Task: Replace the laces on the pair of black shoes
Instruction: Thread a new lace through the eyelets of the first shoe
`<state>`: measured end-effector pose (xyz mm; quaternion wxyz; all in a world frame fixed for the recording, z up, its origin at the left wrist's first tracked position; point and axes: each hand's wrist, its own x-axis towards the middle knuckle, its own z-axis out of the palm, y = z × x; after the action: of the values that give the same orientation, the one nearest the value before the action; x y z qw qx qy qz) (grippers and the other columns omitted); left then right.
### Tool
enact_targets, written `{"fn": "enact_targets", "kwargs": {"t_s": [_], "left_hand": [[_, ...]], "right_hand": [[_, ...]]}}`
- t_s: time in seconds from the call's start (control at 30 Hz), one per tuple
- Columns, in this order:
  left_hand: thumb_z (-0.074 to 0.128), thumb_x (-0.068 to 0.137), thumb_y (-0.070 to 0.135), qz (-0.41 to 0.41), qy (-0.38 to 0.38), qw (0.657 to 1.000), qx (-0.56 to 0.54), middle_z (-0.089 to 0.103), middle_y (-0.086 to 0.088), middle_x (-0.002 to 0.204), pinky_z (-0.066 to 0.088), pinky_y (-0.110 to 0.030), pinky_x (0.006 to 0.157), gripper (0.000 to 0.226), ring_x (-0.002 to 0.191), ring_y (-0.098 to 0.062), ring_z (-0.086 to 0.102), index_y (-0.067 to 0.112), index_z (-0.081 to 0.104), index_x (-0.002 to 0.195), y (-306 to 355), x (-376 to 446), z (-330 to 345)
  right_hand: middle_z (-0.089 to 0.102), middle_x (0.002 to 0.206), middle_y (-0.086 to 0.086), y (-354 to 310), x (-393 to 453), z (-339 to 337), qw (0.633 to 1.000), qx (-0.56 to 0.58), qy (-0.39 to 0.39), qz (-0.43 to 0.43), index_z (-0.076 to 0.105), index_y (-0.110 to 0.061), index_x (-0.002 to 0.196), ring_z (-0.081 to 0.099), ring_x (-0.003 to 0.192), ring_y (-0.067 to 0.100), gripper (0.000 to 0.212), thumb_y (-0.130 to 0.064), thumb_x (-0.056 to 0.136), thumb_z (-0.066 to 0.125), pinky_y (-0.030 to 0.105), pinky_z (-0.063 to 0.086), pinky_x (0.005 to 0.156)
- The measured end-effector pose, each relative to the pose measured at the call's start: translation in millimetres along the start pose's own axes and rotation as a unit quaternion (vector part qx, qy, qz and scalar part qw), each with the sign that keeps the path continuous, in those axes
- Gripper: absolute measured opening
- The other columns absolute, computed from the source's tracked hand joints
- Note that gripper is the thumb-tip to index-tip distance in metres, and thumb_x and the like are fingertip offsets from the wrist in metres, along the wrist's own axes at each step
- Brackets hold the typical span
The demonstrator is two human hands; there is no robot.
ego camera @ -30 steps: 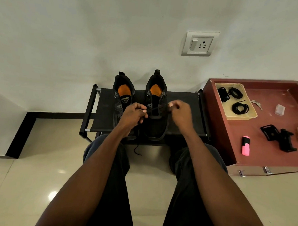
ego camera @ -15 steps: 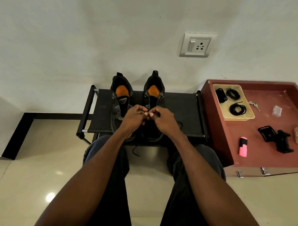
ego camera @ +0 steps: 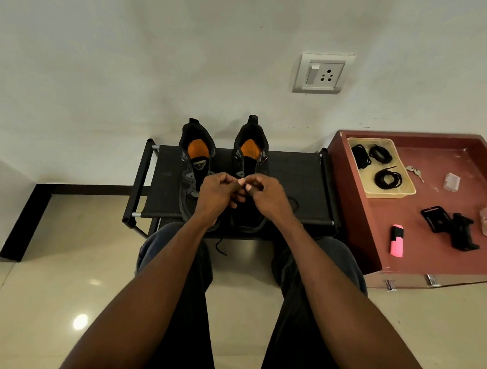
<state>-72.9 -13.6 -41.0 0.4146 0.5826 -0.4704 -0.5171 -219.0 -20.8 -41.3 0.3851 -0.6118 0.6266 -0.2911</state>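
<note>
Head view: nearest are the person's dark-trousered legs, with a lace end (ego camera: 221, 246) dangling between the knees below the rack's front edge. Beyond them, the left hand (ego camera: 218, 194) and right hand (ego camera: 267, 198) meet over the right black shoe (ego camera: 250, 154), fingers curled and pinching what looks like its thin black lace, too small to see clearly. The left black shoe (ego camera: 194, 160) stands just beside it on the black shoe rack (ego camera: 298, 172). To the right, a maroon tray (ego camera: 428, 265) holds a pink highlighter (ego camera: 396, 240) and, farther back, a beige basket (ego camera: 404, 191) with coiled black laces (ego camera: 388, 178).
</note>
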Motion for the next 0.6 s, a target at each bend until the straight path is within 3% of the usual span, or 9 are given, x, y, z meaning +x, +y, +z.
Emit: {"fn": "enact_targets", "kwargs": {"t_s": [0.1,0.33,0.5,0.6], "left_hand": [[0.068,0.094,0.02,0.002,0.014,1.0,0.016,0.072,-0.008,0.073,0.047,-0.023,0.048,0.019,0.059,-0.016,0.065,0.004,0.071,0.086,-1,2,-1],[0.065,0.097,0.023,-0.008,-0.005,1.0,0.016,0.071,-0.006,0.069,0.046,-0.025,0.049,0.023,0.059,-0.018,0.064,0.006,0.071,0.083,-1,4,-1],[0.065,0.097,0.025,0.0,-0.002,1.0,0.03,0.07,-0.006,0.07,0.048,-0.025,0.05,0.024,0.059,-0.017,0.064,0.006,0.071,0.083,-2,10,-2],[0.062,0.099,0.029,0.008,0.036,0.999,0.032,0.071,-0.009,0.079,0.053,-0.023,0.057,0.025,0.066,-0.015,0.067,0.008,0.07,0.087,-4,15,0]], "right_hand": [[0.069,0.088,-0.008,1,-1,4,1.0,0.025,-0.004,0.009,0.074,-0.017,0.106,0.064,0.084,0.004,0.014,-0.017,0.097,0.063,0.022,0.051,0.071],[0.075,0.085,-0.001,5,0,2,0.992,0.123,0.015,0.011,0.078,-0.013,0.094,0.071,0.085,0.011,0.009,-0.011,0.09,0.071,0.028,0.057,0.08],[0.075,0.082,-0.005,2,2,1,0.992,0.12,0.026,-0.013,0.078,-0.015,0.099,0.07,0.08,0.005,0.014,-0.009,0.09,0.07,0.017,0.054,0.073],[0.072,0.082,-0.004,3,11,5,0.996,0.054,0.073,-0.007,0.077,-0.013,0.088,0.067,0.078,0.012,0.013,-0.008,0.092,0.066,0.027,0.053,0.071]]}}
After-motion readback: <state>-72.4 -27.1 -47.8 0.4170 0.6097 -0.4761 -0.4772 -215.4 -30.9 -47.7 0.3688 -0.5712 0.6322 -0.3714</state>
